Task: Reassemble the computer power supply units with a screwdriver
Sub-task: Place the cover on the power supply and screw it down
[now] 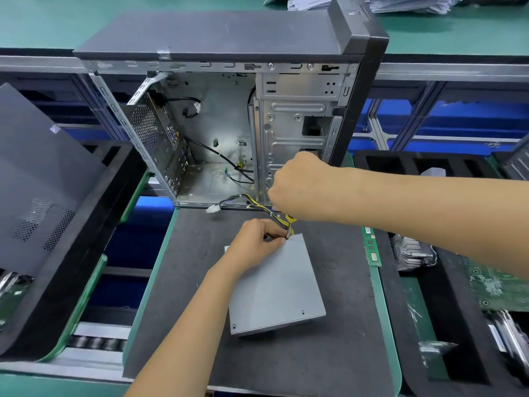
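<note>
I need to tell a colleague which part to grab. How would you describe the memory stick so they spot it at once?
Start at the open computer case; before it lies the dark mat holding the grey power supply. On the mat's right edge lies the memory stick, a narrow green strip, flat unlike the finned heatsink beside it.

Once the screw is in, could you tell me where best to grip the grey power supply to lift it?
Probably by its two long side edges at the near end, from the front. The power supply lies flat; its cable bundle and both hands crowd the far corner.

PSU (276, 285) on mat (315, 353), case (229, 116) behind
</note>
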`<state>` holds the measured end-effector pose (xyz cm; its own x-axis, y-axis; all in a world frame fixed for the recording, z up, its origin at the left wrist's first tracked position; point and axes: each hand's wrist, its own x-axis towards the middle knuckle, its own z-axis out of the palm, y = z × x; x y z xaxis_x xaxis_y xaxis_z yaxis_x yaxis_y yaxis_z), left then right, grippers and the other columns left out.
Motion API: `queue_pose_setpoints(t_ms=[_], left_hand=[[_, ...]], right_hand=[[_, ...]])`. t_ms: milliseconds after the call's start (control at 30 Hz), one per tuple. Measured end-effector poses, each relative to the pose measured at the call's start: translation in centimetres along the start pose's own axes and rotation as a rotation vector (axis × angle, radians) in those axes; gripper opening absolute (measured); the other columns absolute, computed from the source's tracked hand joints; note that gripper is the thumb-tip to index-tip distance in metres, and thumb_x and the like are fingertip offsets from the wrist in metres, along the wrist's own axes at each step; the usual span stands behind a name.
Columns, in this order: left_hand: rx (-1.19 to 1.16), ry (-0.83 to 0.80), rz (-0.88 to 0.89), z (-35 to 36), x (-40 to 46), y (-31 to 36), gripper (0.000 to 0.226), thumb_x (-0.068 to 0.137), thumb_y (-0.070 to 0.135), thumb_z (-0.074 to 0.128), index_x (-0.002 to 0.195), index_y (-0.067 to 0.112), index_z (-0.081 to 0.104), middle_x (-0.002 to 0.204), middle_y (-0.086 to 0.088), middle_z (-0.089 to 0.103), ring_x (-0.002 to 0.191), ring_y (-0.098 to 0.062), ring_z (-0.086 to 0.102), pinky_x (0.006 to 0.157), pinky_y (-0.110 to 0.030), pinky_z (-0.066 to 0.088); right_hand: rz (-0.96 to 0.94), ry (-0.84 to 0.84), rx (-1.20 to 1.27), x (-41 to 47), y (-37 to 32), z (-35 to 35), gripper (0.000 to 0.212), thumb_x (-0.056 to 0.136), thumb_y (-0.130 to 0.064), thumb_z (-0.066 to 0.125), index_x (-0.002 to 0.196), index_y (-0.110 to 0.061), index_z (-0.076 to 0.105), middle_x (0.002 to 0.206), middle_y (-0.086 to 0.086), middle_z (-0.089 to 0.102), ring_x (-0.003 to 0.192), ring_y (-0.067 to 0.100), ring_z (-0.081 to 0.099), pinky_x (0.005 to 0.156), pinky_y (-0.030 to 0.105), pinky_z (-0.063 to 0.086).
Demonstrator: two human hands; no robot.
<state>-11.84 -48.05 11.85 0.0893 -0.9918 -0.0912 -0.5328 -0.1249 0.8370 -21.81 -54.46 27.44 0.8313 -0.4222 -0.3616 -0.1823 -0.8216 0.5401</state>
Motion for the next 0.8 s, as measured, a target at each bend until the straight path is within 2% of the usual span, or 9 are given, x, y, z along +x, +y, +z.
queue_pose_setpoints(t_ms=[67, 167, 333, 433, 533, 633, 700, 767, 800], left_hand=[[-0.011, -0.008, 0.000, 0.0, -0.1, 0.0, 0.013, 0.087, 0.002, 0.066, 0.094, 0.006, 0.077, 0.096, -0.001, 0.070, 0.086, -0.013, 0.063, 0.080, -0.020, 0.047], [-0.018, -0.013, -0.037, 0.1, -0.1, 0.0, 0.016, 0.087, 0.002, 0.064, 0.094, 0.006, 0.077, 0.098, 0.000, 0.071, 0.097, -0.019, 0.066, 0.089, -0.034, 0.051], [-0.227, -0.016, 0.045, -1.5, -0.4, 1.2, 0.017, 0.082, 0.002, 0.074, 0.095, 0.013, 0.075, 0.098, -0.003, 0.073, 0.096, -0.015, 0.067, 0.093, -0.029, 0.050], [-0.414, 0.115, 0.097, -2.3, 0.0, 2.3, 0.015, 0.073, 0.002, 0.082, 0.083, 0.007, 0.072, 0.076, -0.010, 0.071, 0.072, -0.014, 0.064, 0.071, -0.021, 0.052], [-0.400, 0.166, 0.128, -1.9, 0.1, 3.1, 0.011, 0.073, -0.004, 0.079, 0.074, -0.005, 0.069, 0.069, -0.016, 0.068, 0.066, -0.009, 0.061, 0.067, -0.019, 0.049], [-0.389, 0.123, 0.157, -2.3, -0.2, 3.0, 0.021, 0.080, 0.000, 0.076, 0.076, 0.021, 0.072, 0.070, 0.006, 0.072, 0.070, -0.006, 0.063, 0.073, -0.023, 0.051], [-0.406, 0.076, 0.181, -2.9, -0.4, 2.9, 0.019, 0.085, 0.001, 0.072, 0.089, 0.020, 0.071, 0.083, -0.001, 0.074, 0.082, -0.009, 0.067, 0.080, -0.023, 0.052], [-0.459, 0.047, 0.199, -2.9, -0.4, 3.1, 0.025, 0.085, -0.002, 0.071, 0.103, 0.014, 0.065, 0.095, -0.013, 0.073, 0.093, -0.017, 0.069, 0.086, -0.023, 0.052], [-0.493, 0.068, 0.189, -2.7, -0.4, 3.4, 0.028, 0.081, -0.004, 0.073, 0.102, 0.012, 0.063, 0.097, -0.018, 0.072, 0.095, -0.023, 0.069, 0.086, -0.027, 0.052]], right_hand=[[0.003, -0.057, 0.074, -0.1, 0.1, -0.1, 0.010, 0.095, -0.019, 0.051, 0.101, -0.012, 0.055, 0.077, 0.000, 0.048, 0.053, 0.016, 0.031, 0.044, 0.026, 0.018], [-0.062, -0.064, 0.179, -0.2, 0.2, -0.5, 0.032, 0.088, -0.010, 0.055, 0.120, -0.009, 0.048, 0.103, 0.010, 0.047, 0.056, 0.019, 0.033, 0.044, 0.029, 0.023], [-0.020, 0.008, 0.096, 0.3, 0.0, -1.1, 0.018, 0.091, -0.007, 0.052, 0.108, -0.012, 0.057, 0.100, 0.004, 0.055, 0.074, 0.024, 0.043, 0.051, 0.028, 0.029], [0.002, -0.022, 0.054, 0.6, 0.0, -1.2, 0.017, 0.094, -0.010, 0.047, 0.103, -0.016, 0.060, 0.104, 0.003, 0.061, 0.074, 0.022, 0.042, 0.047, 0.026, 0.022], [-0.009, -0.066, 0.134, 0.7, 0.4, -0.7, 0.009, 0.092, -0.018, 0.053, 0.101, -0.016, 0.056, 0.096, 0.003, 0.056, 0.063, 0.019, 0.041, 0.045, 0.027, 0.021], [-0.080, -0.042, 0.271, 0.5, 1.3, -0.3, 0.020, 0.086, -0.018, 0.060, 0.101, -0.013, 0.049, 0.095, 0.003, 0.044, 0.062, 0.020, 0.048, 0.049, 0.035, 0.037], [-0.105, 0.005, 0.266, 0.6, 1.7, -0.1, 0.015, 0.086, -0.009, 0.056, 0.101, -0.011, 0.054, 0.094, 0.006, 0.049, 0.075, 0.026, 0.057, 0.059, 0.039, 0.048], [-0.045, 0.061, 0.231, 0.8, 1.5, -0.1, 0.002, 0.090, -0.011, 0.051, 0.089, -0.012, 0.050, 0.076, 0.003, 0.043, 0.071, 0.026, 0.053, 0.051, 0.033, 0.041], [-0.008, 0.094, 0.202, 0.9, 1.2, 0.0, 0.011, 0.094, -0.015, 0.048, 0.083, -0.015, 0.046, 0.071, 0.000, 0.038, 0.068, 0.025, 0.048, 0.047, 0.030, 0.033]])
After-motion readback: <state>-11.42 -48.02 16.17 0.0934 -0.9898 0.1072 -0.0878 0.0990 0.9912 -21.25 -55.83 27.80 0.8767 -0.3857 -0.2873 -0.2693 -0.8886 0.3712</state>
